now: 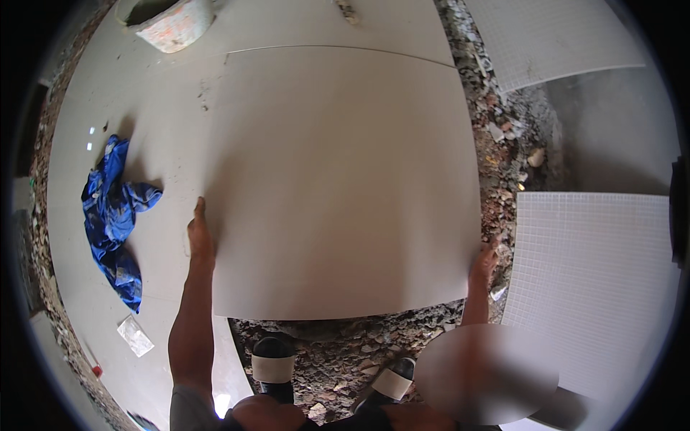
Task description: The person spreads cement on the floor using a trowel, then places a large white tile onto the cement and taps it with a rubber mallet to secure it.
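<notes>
A large beige floor tile (345, 179) lies between my two arms, its far edge along a thin joint with another tile (345, 29). My left hand (201, 233) is at its left edge, one finger pointing forward and the others partly hidden. At the right edge, my right hand (485, 266) is curled around the side, above the rubble. The tile's near edge stands over rough gravel (323, 366). A blurred patch covers part of my right forearm.
Left, a crumpled blue cloth (111, 215) and a small white packet (135, 336) lie on smooth tiles. A stained bucket (176, 25) stands at the far left. Right, beyond a rubble strip (496, 136), are grid-backed tiles (589, 258). My sandalled feet (273, 363) are on the gravel.
</notes>
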Available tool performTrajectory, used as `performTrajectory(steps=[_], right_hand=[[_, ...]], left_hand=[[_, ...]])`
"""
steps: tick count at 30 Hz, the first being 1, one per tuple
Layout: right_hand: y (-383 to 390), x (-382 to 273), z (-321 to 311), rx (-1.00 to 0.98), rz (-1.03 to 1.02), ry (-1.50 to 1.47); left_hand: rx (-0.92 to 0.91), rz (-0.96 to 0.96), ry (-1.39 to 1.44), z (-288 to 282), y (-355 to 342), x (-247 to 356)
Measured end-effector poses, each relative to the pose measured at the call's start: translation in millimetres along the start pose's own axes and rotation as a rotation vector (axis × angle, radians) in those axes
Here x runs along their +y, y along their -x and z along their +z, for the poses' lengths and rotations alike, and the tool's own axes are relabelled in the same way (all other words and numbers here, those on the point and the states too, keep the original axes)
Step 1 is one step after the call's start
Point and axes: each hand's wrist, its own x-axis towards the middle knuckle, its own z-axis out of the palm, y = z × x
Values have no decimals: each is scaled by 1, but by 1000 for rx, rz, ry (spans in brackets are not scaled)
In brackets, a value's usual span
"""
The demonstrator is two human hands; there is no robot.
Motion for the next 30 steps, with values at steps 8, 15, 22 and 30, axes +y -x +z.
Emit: performTrajectory(steps=[8, 15, 22, 30], right_hand=[[-7, -2, 2, -102, 40, 45], [-4, -14, -2, -179, 65, -96], [-24, 4, -6, -333, -7, 119], [-15, -3, -8, -396, -26, -103]], left_hand=[[-33, 38, -46, 5, 9, 5], [8, -1, -124, 7, 13, 6], [130, 151, -94, -3, -17, -26], [202, 210, -298, 4, 17, -7]])
